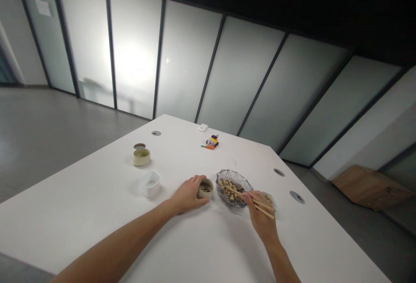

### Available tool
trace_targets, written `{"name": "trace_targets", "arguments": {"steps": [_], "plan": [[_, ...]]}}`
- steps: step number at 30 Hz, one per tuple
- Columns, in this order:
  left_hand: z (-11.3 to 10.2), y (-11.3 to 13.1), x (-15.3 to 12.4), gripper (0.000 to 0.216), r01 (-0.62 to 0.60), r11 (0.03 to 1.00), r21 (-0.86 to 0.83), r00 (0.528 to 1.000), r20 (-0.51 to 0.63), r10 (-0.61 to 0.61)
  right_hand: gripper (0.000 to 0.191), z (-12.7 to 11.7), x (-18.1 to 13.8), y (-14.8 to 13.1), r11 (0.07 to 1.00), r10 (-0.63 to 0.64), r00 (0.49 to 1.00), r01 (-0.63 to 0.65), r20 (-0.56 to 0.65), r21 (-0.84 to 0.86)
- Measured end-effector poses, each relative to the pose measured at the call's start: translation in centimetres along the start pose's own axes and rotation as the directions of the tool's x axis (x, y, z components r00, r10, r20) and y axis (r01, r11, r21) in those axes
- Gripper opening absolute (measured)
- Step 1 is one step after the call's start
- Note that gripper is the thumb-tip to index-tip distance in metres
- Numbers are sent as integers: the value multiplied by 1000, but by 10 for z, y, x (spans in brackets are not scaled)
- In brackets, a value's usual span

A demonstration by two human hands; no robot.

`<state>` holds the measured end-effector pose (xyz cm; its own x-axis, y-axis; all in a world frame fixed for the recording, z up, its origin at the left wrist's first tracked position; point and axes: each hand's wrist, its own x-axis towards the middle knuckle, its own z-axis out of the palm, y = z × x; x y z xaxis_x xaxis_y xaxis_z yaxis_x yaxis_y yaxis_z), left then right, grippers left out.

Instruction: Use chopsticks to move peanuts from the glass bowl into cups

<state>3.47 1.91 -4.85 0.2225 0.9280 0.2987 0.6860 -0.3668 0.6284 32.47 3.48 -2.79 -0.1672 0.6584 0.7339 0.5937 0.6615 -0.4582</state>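
Observation:
My left hand is wrapped round a small beige bowl on the white table, with some dark seeds or nuts inside it. Just right of it stands a clear faceted glass bowl holding a mix of light brown nuts, perhaps peanuts, and darker pieces. My right hand grips a pair of wooden chopsticks, whose tips reach into the glass bowl. Partly hidden behind that hand is a white container with pale pieces in it. Whether the chopstick tips pinch anything is too small to tell.
To the left on the table are a white square container and another beige bowl. Farther back lie a toy vehicle, a toy carrot and a white box-shaped object. Round grommets are set in the tabletop.

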Motion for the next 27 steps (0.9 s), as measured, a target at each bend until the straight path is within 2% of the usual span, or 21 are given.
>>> {"name": "trace_targets", "arguments": {"steps": [5, 10, 13, 15, 17, 19, 21, 23, 25, 27], "plan": [[1, -1, 0, 70, 8, 1000, 2, 1000, 3, -8, 42, -2, 0, -1, 1000, 6, 1000, -6, -6, -4], [0, 0, 0, 70, 8, 1000, 4, 1000, 5, -8, 49, -7, 1, 1, 990, 142, 986, -141, -85, 23], [0, 0, 0, 71, 7, 1000, 6, 1000, 7, -7, 49, -6, 0, 4, 938, 311, 943, -285, -119, 199], [1, -1, -1, 70, 6, 1000, 6, 1000, 2, -6, 47, -2, 0, 4, 850, 425, 897, -351, -119, 394], [1, -1, -1, 70, 6, 1000, 8, 1000, -3, -6, 45, 3, -1, 2, 765, 476, 874, -357, -97, 536], [0, -1, 0, 71, 5, 1000, 9, 1000, 1, -5, 43, 7, -2, -1, 737, 462, 886, -354, -47, 576], [0, 0, 0, 71, 5, 1000, 6, 1000, 8, -5, 43, 7, -1, -4, 739, 437, 899, -366, 10, 566], [0, 0, 0, 71, 6, 1000, 2, 1000, 8, -6, 46, 3, 0, -4, 760, 438, 899, -375, 8, 531], [0, 0, 0, 71, 10, 1000, 0, 1000, 4, -10, 50, -5, 2, -1, 824, 439, 896, -370, -70, 429], [0, 0, 0, 72, 9, 1000, -2, 1000, 3, -9, 55, -13, 3, 2, 911, 382, 910, -341, -161, 232]]}}
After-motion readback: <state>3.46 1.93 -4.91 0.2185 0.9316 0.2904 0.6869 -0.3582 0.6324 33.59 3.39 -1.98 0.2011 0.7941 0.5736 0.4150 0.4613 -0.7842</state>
